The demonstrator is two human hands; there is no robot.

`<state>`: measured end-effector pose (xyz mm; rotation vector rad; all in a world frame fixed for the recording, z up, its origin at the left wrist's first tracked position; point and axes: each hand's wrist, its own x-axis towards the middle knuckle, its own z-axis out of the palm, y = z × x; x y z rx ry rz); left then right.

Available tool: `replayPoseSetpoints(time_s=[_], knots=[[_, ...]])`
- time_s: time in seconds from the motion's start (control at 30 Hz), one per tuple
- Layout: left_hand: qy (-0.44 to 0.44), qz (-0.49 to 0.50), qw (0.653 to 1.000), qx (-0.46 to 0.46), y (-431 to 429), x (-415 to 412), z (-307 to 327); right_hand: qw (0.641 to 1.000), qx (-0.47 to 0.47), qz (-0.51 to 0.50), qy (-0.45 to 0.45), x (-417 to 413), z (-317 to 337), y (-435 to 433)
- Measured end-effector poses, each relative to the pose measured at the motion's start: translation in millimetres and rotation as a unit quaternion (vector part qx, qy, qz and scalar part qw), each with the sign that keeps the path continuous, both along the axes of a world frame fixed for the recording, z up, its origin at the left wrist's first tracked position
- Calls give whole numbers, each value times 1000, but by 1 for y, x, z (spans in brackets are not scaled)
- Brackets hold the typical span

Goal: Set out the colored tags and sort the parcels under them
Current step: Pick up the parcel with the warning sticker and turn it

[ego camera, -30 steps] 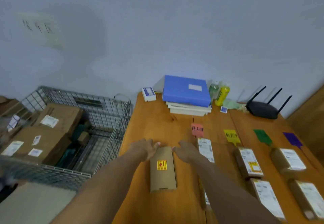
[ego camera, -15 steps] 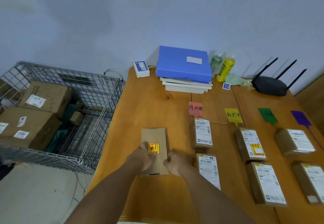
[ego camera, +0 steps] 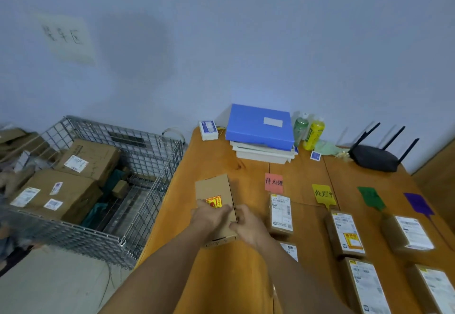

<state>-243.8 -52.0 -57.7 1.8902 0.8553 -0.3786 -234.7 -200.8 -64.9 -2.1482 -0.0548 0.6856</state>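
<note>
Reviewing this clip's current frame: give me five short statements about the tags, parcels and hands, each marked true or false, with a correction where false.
1. Both hands hold the brown parcel with the red and yellow sticker. True: the left hand and right hand grip its near end.
2. Four coloured tags lie in a row on the table. True: the red tag, yellow tag, green tag and purple tag.
3. The held parcel lies directly under the red tag. False: it is left of that column.
4. The wire cage is empty. False: it holds cardboard boxes.
5. The blue folder lies flat on the bare table. False: it tops a stack.
</note>
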Motion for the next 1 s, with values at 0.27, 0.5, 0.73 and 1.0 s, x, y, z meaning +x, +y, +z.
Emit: replayPoseSetpoints(time_s=[0.27,0.5,0.73,1.0], knots=[[-111,43,978,-169,-29,-17,121,970,31,-115,-211,-20,103,-6],[-212,20,940,-266,-69,-57,149,959,140,-11,-247,-67,164,-55],[-266,-6,928,-262,-126,-123,176,937,304,-98,-139,-101,196,-161],[-275,-73,913,-293,-218,-137,216,944,306,-103,-61,-114,213,-278]])
